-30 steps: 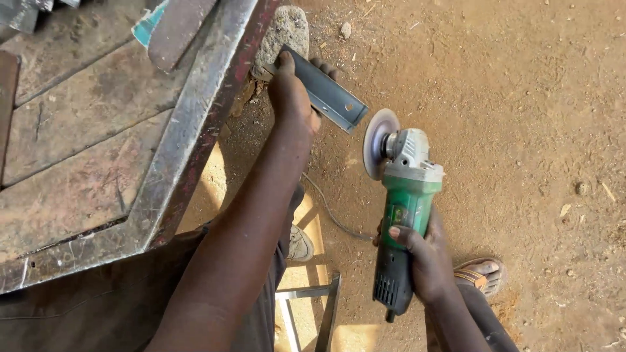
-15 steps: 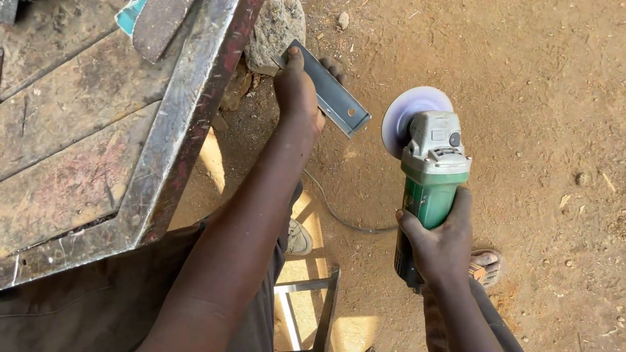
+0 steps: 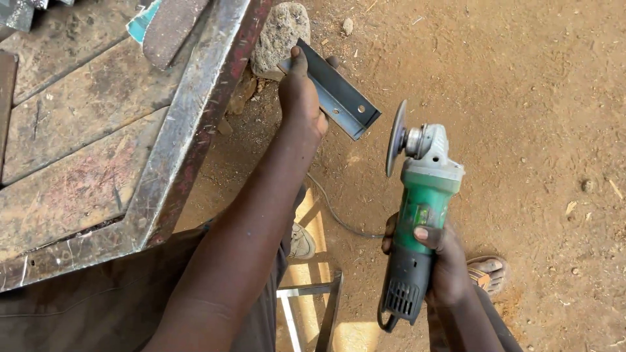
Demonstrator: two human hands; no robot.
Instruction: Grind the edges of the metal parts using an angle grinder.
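Note:
My left hand (image 3: 301, 98) grips a short piece of grey steel angle (image 3: 339, 99) and holds it above the dirt ground, close to a stone. My right hand (image 3: 440, 261) is wrapped around the dark handle of a green angle grinder (image 3: 417, 215). The grinder's disc (image 3: 395, 138) stands on edge, facing left, a short way to the right of the angle's free end and apart from it. The grinder's cable (image 3: 336, 215) trails across the ground under my left forearm.
A welded steel frame table (image 3: 189, 124) with rusty plates fills the left side. A rough stone (image 3: 282, 34) lies beside its corner. A small metal stool frame (image 3: 323, 300) stands below. My sandalled foot (image 3: 489, 272) rests on the dirt at the right.
The grinder has turned so its disc now shows edge-on instead of face-on, and it sits slightly lower. My left hand still holds the steel angle in much the same place.

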